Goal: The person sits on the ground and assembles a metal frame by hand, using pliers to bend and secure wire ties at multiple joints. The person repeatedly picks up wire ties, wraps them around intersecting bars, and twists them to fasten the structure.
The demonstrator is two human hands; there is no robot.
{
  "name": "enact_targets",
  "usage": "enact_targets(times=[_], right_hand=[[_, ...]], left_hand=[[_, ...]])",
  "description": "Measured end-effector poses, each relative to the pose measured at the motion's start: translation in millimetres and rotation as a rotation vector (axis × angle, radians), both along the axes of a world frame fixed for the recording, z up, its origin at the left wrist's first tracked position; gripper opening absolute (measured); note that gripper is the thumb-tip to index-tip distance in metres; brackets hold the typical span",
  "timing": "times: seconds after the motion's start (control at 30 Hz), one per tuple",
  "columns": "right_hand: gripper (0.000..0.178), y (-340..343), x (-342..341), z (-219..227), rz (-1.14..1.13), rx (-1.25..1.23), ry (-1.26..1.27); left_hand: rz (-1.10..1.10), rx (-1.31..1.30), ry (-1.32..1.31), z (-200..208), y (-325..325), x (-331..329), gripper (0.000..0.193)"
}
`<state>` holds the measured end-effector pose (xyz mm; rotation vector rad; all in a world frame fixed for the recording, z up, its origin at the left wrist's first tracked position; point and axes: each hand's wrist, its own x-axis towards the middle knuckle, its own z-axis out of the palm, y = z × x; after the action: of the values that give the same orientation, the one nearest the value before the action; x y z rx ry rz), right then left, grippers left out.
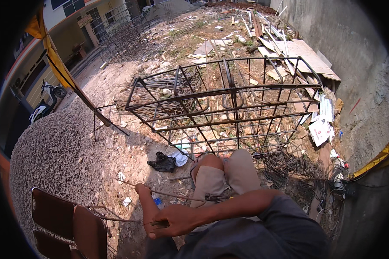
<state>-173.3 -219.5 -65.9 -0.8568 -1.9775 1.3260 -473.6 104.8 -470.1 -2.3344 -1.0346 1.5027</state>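
Note:
My left hand point(142, 188) is closed round a thin steel rod point(173, 195), which slants from the rubble on the left toward my lap. Across my left forearm reaches my right hand point(173, 219), its fingers pinched together. Something thin and dark shows at those fingers, too small to name. A pair of pincers point(216, 197) with dark jaws lies on my lap by the rod's end. Just beyond my knees stands a long cage of tied rebar point(233, 90), with bars and square stirrups. Another rod point(121, 219) ends near my left forearm.
Brown chairs point(52, 213) stand at left before a gravel heap point(60, 151). A black plastic bag point(162, 162) lies ahead of my knees. Loose stirrups point(160, 95) are piled behind the cage. Tangled wire point(294, 168), boards point(302, 56) and a concrete wall point(350, 52) are on the right.

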Motion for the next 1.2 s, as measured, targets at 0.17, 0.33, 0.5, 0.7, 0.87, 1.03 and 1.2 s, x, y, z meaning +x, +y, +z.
enact_targets(times=[0.17, 0.33, 0.5, 0.7, 0.87, 1.03, 1.2], right_hand=[[0.073, -30, 2, -43, -0.089, -0.139, -0.016], [0.067, -57, -1, -58, -0.034, -0.072, 0.065], [0.054, -60, 11, -75, -0.052, -0.075, -0.038], [0.057, -63, 27, -81, -0.152, -0.042, 0.092], [0.056, -29, 34, -66, -0.248, -0.105, 0.342], [0.058, 11, 84, -31, -0.517, -0.368, 0.802], [0.061, -26, 147, -2, -0.893, 0.045, 0.911]], left_hand=[[0.297, -0.140, 0.021, 1, -27, 29, 0.038], [0.364, -0.198, 0.085, -12, -89, -14, 0.038], [0.247, -0.276, 0.162, -40, -130, 1, 0.038], [0.214, -0.309, 0.136, -49, -130, 14, 0.038], [2.163, 0.527, -1.433, -23, -73, -12, 0.016], [2.296, -0.033, -2.637, 110, -43, 27, 0.035], [1.838, -0.510, -3.016, 217, -57, 108, 0.035]])
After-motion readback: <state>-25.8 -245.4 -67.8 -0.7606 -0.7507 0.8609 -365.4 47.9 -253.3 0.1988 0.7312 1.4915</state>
